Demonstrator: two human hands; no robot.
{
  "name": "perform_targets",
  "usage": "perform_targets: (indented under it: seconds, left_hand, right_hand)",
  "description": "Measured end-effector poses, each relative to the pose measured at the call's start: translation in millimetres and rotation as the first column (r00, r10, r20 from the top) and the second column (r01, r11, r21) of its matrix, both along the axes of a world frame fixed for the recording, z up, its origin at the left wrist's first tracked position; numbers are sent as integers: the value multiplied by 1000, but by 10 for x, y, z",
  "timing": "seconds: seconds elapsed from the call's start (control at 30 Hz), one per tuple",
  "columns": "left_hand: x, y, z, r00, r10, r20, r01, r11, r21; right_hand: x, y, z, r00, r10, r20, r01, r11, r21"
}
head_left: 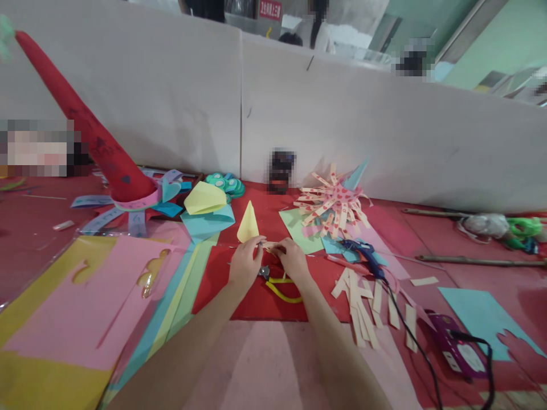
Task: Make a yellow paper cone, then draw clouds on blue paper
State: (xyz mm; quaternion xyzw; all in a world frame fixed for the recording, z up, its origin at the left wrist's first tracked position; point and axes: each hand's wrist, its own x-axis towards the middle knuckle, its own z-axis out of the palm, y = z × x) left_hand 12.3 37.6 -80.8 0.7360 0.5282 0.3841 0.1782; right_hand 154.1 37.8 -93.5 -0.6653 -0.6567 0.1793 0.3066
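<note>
My left hand (247, 263) and my right hand (294, 263) meet over the red sheet (213, 287), fingers closed. Between their fingertips runs a short pale paper strip (269, 245), each hand pinching one end. Just beyond the left fingers a small yellow paper cone (248, 223) stands upright. Beneath the hands lie pliers (285, 293) with yellow handles, partly covered by the right hand. To the right, several loose pale strips (361, 307) are scattered, and a blue glue gun (367, 254) rests on the papers, its black cord running toward me.
At left stands a tall red cone (98, 136) with paper strips around its base. A spiky strip decoration (335, 202) sits at the back right. Pink paper (85, 302) lies left; a purple device (459, 347) and sticks (478, 261) lie right. A white partition (363, 119) closes the back.
</note>
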Motion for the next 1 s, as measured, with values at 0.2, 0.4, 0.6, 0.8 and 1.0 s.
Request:
perform_targets:
  seconds: [0.2,0.4,0.6,0.8,1.0]
  left_hand:
    - [40,-32,-26,986,-79,-146,102,982,157]
    - [34,-25,-56,986,-81,-143,106,979,173]
    - [41,-39,-47,979,-175,-104,189,970,152]
    - [56,-85,29,863,-470,-185,484,874,41]
    - [68,-100,46,798,-521,-304,532,845,-52]
  right_hand:
    - [34,10,-6,980,179,87,-191,970,152]
    - [37,8,3,961,202,189,-233,959,162]
    - [27,-3,-16,993,59,101,-72,989,126]
    - [146,26,-14,962,-71,-262,117,980,164]
    - [260,14,19,935,-82,-344,139,980,144]
